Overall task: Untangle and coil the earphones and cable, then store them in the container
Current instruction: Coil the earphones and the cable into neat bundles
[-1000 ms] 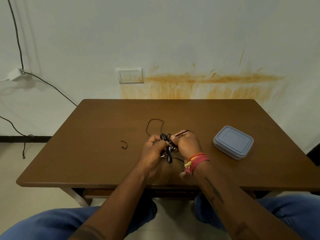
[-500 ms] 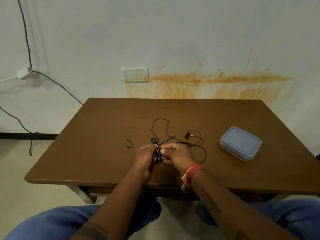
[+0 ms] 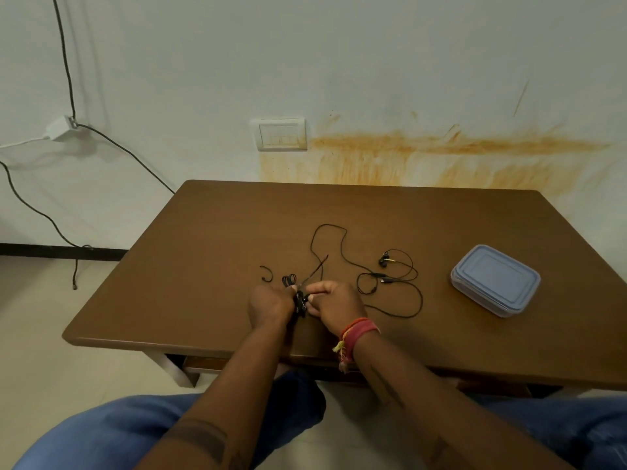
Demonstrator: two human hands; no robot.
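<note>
A black coiled cable bundle (image 3: 300,299) sits between my two hands at the near middle of the brown table (image 3: 210,252). My left hand (image 3: 269,305) grips the bundle from the left and my right hand (image 3: 336,301) pinches it from the right. A loose end of the cable (image 3: 319,264) sticks up and away from the bundle. Black earphones (image 3: 385,259) lie spread in loops to the right of my right hand. The blue lidded container (image 3: 495,279) stands shut at the right of the table.
A small black hook-shaped piece (image 3: 268,273) lies just left of my left hand. A wall switch plate (image 3: 281,134) and dark wall cables (image 3: 68,76) are behind the table. My knees are under the table's near edge.
My hands have lowered toward the near table edge with the cable bundle. The earphones now lie in view on the table to the right of my right hand.
</note>
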